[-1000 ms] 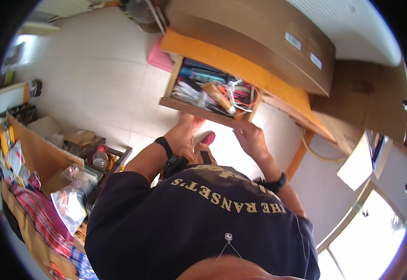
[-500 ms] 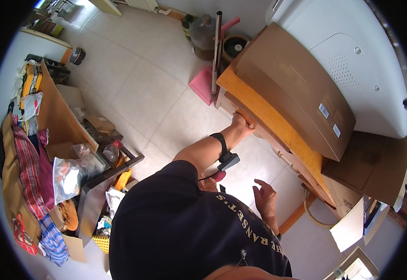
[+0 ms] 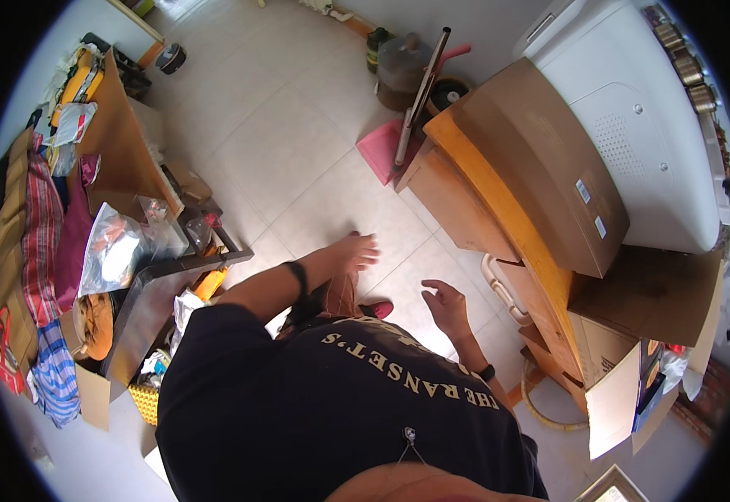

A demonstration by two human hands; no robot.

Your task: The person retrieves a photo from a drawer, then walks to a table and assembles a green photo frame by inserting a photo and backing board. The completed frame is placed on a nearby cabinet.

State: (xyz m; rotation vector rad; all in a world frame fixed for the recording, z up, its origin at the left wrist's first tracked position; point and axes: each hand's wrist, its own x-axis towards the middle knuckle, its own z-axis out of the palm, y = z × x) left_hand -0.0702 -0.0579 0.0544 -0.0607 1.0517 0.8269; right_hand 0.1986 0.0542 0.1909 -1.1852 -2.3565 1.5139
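My left hand [image 3: 353, 253] is over the tiled floor, in front of my body, slightly blurred, with its fingers stretched out and nothing in it. My right hand [image 3: 447, 308] hovers to the right of it, also empty, its thumb and fingers apart. Nearest to both is a wooden cabinet [image 3: 499, 197] with an orange-brown top. A light brown front panel [image 3: 459, 201] on the cabinet's near side stands apart from both hands. Farther along that side, a pale curved tube-like thing [image 3: 503, 289] shows beside the panel.
A large cardboard box [image 3: 541, 159] and a white appliance [image 3: 633, 125] stand on the cabinet. An opened carton [image 3: 616, 402] is at the lower right. A pink dustpan [image 3: 382, 151] stands by the cabinet's far end. Bags and cloths crowd a dark-framed shelf [image 3: 152, 318] on the left.
My left hand has let go of the cabinet's front edge and drawn back toward my body. My right hand has shifted a little up and left. The whole view has shifted too.
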